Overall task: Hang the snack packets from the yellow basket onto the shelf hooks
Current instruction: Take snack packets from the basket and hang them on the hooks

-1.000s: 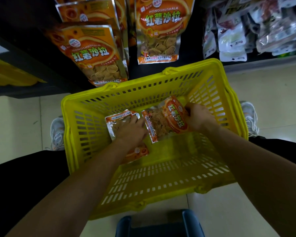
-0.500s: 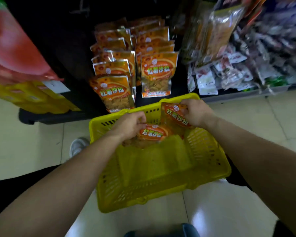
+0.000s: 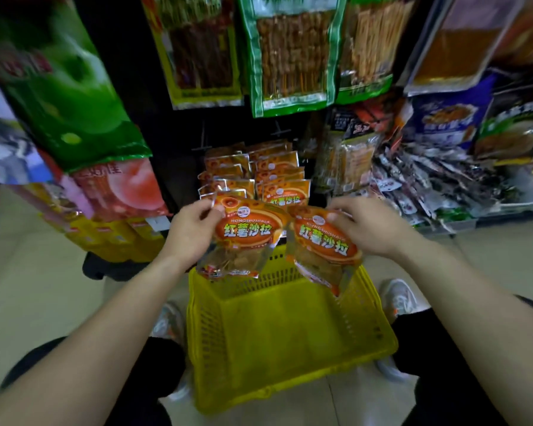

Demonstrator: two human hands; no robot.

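Two snack packets were held above the yellow basket, and neither was on a hook yet.

The left hand pinched the top corner of the left packet, and the right hand gripped the top of the right packet; both packets hung in the air just in front of the hanging packets of the same kind, low on the shelf. The part of the basket floor that showed carried no other packet, so these two seemed to be the last ones, and only the hanging itself was left to do. The hooks could not be made out clearly. Each held packet was orange and carried "HONGSHUSHALA" in small letters over the large green characters 红薯沙拉. The small round logo above this writing was too blurred to read.
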